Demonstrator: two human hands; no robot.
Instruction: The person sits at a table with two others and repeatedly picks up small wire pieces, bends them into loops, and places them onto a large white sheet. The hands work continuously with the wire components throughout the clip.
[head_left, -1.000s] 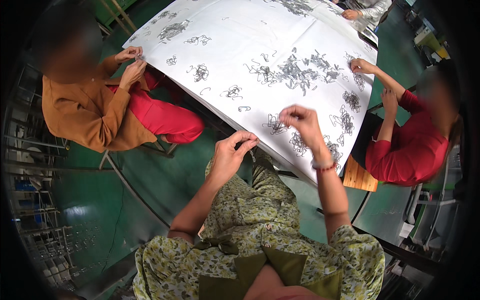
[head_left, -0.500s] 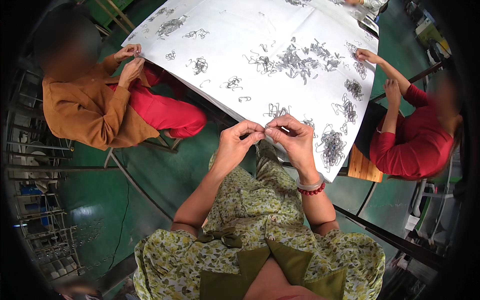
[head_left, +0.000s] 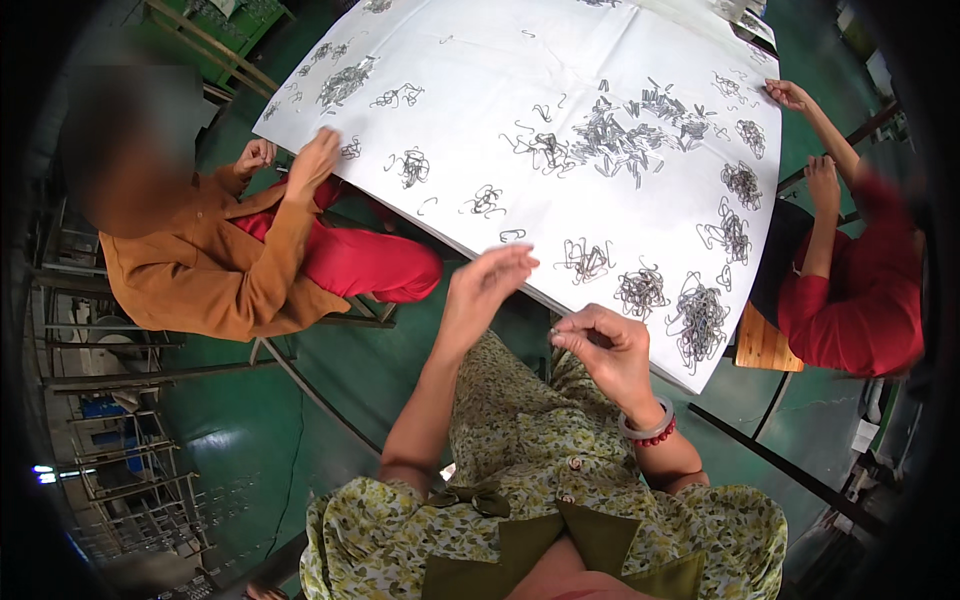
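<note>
The person's left hand (head_left: 487,290) hangs spread and released above the near edge of the desk (head_left: 520,90), holding nothing that shows; the right hand (head_left: 605,350) is clenched just below that edge, fingertips pinched together, though whether a wire piece sits between them is too small to tell; the bent metal wire pieces lie on the white sheet covering the desk, the closest small cluster (head_left: 585,260) just beyond the left hand, a denser bundle (head_left: 698,318) near the desk corner to the right; judging by how they lie, the sorting looks partly done: about ten small gathered clusters ring the sheet's edges, while one big loose heap (head_left: 620,130) in the middle remains, with several single pieces scattered about; three people are at the desk: the wearer, a co-worker in an orange top (head_left: 200,270) on the left with both hands at a cluster, and a co-worker in red (head_left: 860,290) on the right
</note>
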